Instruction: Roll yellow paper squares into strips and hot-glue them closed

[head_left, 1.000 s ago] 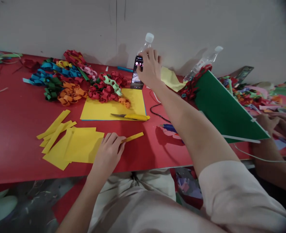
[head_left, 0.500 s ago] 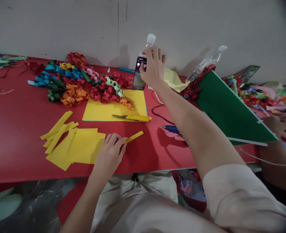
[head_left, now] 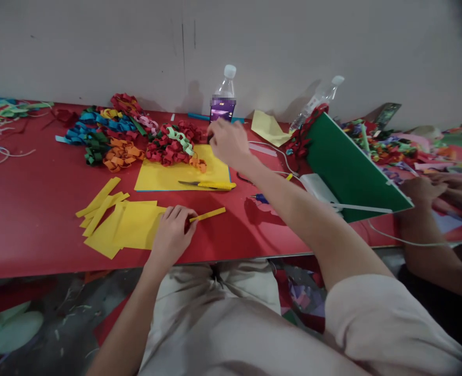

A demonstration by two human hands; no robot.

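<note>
Red covers the whole worktop in front of you, set against a plain grey wall. Your left hand lies at the near edge with its fingers closed on one end of a yellow paper strip, just right of a stack of yellow paper sheets and loose cut strips. Your right hand hovers, loosely curled, over the far corner of a yellow sheet; whether it grips anything, you cannot tell from this view. A yellow-handled knife lies on that sheet's near edge, and heaps of paper chains sit just behind. A bottle stands by the wall. At your right, another person's hands work beside a tilted green board. By the look of it, you are between strips: the knife is the nearest thing for the right hand, and it needs a grip on the handle, clear of the blade.
</note>
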